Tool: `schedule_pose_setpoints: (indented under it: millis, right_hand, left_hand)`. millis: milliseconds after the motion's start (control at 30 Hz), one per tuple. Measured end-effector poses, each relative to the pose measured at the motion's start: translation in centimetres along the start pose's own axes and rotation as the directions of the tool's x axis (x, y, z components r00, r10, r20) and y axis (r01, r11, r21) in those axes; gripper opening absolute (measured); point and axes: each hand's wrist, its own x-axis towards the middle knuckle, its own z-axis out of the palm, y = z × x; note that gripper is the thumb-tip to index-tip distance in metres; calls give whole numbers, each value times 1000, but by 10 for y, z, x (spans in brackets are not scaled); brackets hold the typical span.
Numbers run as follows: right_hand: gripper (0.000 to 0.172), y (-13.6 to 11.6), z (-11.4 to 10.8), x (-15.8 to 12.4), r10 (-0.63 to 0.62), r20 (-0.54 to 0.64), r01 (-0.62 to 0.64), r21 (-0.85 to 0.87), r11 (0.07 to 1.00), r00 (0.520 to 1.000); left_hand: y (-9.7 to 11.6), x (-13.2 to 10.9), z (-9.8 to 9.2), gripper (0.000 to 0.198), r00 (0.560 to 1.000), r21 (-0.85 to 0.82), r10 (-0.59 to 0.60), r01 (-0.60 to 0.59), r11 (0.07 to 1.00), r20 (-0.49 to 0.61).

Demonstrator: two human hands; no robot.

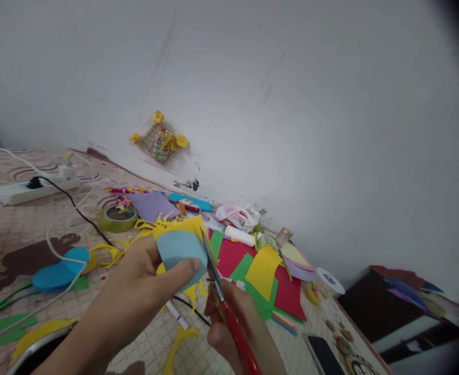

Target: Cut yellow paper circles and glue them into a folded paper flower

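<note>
Your scissors (pixel 222 304) have a red handle and a silver blade. The paper shape (pixel 178 255) in front of you is light blue, and the paper scrap (pixel 178 226) behind it is yellow. Past them you see a red sheet (pixel 233 255), a green sheet (pixel 249 273) and a purple sheet (pixel 151 205). The tape roll (pixel 118 217) looks green. The mat (pixel 14 224) is pink and cream, with small squares, rings and big brown shapes. The wall (pixel 292 104) is white with gray marks.
</note>
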Motion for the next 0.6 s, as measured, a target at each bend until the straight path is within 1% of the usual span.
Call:
schedule_pose_setpoints:
  millis: [133,233,267,333,400,433,533,600]
  right_hand:
    - [67,-1,3,-4,-17,-52,18,20,1000,998]
    - [73,-5,3,-6,-70,-82,72,14,997,994]
    - [75,-8,2,-6,-92,-76,93,12,996,993]
    - [74,-15,-1,-7,-123,-48,123,12,992,991]
    - [72,-21,-4,-8,-123,-35,123,10,992,992]
    - [72,-23,-5,-9,-116,-41,117,6,993,992]
    - [72,-25,-5,-12,-100,-60,99,-17,995,993]
    - [76,-24,-4,-13,-99,-46,98,-20,995,994]
  left_hand:
    - [0,0,0,18,1000,-13,11,-11,1000,15]
    - [1,0,2,15,1000,-54,-5,6,999,28]
    - [1,0,3,14,999,-70,-16,19,997,50]
    - [2,1,4,16,989,-104,-28,43,994,144]
    - [3,1,4,17,974,-124,-30,59,991,224]
    - [4,1,4,16,969,-118,-29,59,991,245]
    - [6,1,5,14,973,-64,-29,44,997,228]
    - [7,0,6,16,974,-39,-31,41,998,225]
